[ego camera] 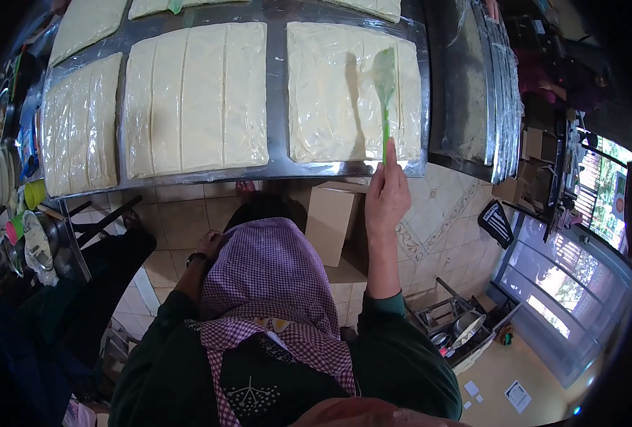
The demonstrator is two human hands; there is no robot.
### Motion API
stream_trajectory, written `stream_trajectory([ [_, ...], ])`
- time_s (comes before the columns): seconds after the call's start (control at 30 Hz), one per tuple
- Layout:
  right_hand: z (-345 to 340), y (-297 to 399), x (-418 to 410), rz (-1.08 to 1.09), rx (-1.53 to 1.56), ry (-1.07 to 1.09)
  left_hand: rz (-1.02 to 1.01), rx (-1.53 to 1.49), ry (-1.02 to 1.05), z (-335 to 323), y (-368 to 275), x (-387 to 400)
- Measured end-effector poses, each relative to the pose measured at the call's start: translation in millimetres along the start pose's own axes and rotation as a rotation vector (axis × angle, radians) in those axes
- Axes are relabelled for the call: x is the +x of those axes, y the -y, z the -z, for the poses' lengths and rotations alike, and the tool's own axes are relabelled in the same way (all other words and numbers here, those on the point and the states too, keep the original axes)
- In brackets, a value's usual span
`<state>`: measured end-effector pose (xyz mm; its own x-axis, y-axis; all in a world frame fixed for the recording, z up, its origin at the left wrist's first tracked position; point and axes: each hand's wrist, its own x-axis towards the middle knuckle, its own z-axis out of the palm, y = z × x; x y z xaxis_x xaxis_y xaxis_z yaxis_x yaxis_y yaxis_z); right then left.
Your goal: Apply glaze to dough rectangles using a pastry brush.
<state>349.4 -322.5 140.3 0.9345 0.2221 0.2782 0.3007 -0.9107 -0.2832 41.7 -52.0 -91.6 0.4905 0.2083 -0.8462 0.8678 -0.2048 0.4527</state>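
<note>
My right hand (pixel 388 195) grips the thin handle of a green spatula (pixel 384 80). Its flat head lies over a glossy, pale slab (pixel 326 101) at the right of the metal table, near a groove running lengthwise in the slab. Whether the head touches the surface is hard to tell. My left hand (pixel 210 243) hangs low beside the checked apron (pixel 273 261), below the table's edge, with its fingers partly hidden. Left of the first slab lies another pale slab (pixel 203 101) with several lengthwise grooves. A narrower-looking grooved slab (pixel 83 128) sits at the table's left end.
The metal table's front edge (pixel 276 174) runs before me. A cardboard box (pixel 331 224) stands on the floor beneath. Plastic-wrapped trays (pixel 500 96) are stacked at the right. Another person's dark-clothed leg (pixel 129 251) is at the left, near bowls and a green cup (pixel 35 194).
</note>
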Motion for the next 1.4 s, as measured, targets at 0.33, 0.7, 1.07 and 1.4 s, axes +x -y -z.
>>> stream_trajectory([
  [0.33,-19.3,2.5,62.3,0.076,-0.005,-0.006,-0.049,-0.083,-0.022,1.1,10.3,2.3],
  [0.7,-13.6,4.1,40.1,0.04,-0.045,0.041,-0.079,0.007,-0.084,-1.9,28.4,14.1],
  [1.07,-7.1,1.7,7.7,0.02,-0.058,0.086,-0.026,-0.076,-0.043,-5.8,32.1,19.1],
  [1.4,-2.6,3.1,-13.7,0.0,-0.151,0.131,-0.112,-0.04,-0.043,-4.1,29.0,17.3],
])
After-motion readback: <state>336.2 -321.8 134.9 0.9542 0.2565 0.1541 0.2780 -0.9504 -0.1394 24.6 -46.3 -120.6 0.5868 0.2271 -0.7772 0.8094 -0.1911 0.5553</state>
